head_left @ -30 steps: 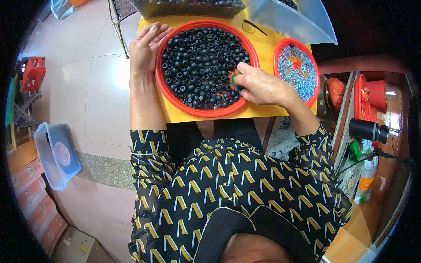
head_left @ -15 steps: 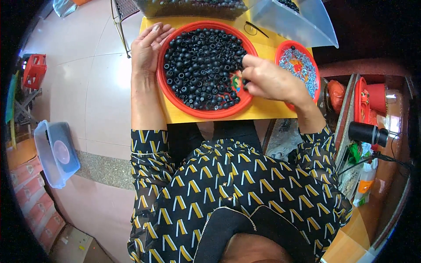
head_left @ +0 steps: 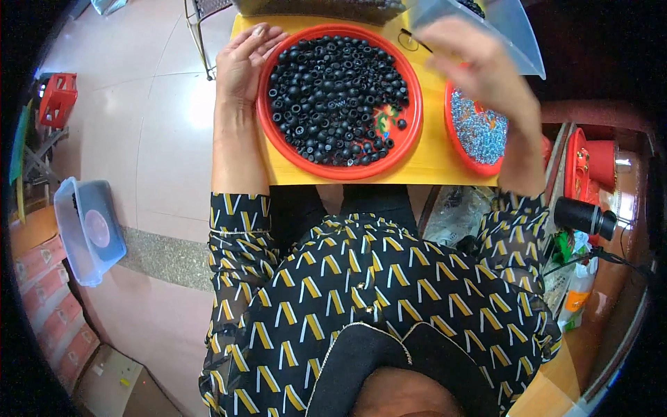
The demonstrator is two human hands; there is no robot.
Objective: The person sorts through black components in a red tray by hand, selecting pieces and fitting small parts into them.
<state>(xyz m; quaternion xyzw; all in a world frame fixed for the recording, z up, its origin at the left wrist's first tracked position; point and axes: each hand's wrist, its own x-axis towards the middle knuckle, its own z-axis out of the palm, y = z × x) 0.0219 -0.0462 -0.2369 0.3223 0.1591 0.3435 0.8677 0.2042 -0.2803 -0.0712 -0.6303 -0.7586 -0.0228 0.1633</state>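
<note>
A round red tray [head_left: 408, 139] full of small black cap-like pieces [head_left: 333, 90] lies on the yellow table. Some of its patterned bottom shows at the right, with one loose black piece nearby. Beside the tray's left rim rests my left hand [head_left: 243, 66], its fingers loosely apart and nothing visible in them. My right hand [head_left: 479, 59] is raised over the far side of a smaller red plate [head_left: 455, 142], near a clear plastic bin [head_left: 517, 45]. Motion smears its fingers, so whether they hold anything cannot be seen. The smaller plate holds many small silvery metal pieces [head_left: 478, 132].
A see-through container [head_left: 319, 10] stands at the table's far edge. A thin dark tool with a loop [head_left: 411, 40] lies between the tray and the bin. At the floor's left are a blue tub [head_left: 104, 215] and a red stool [head_left: 58, 99]. A black cylinder [head_left: 580, 217] sits at the right.
My right hand has left the red tray and moved right and away from me, over the smaller plate. My left hand stays by the tray's rim. The whole view has shifted slightly.
</note>
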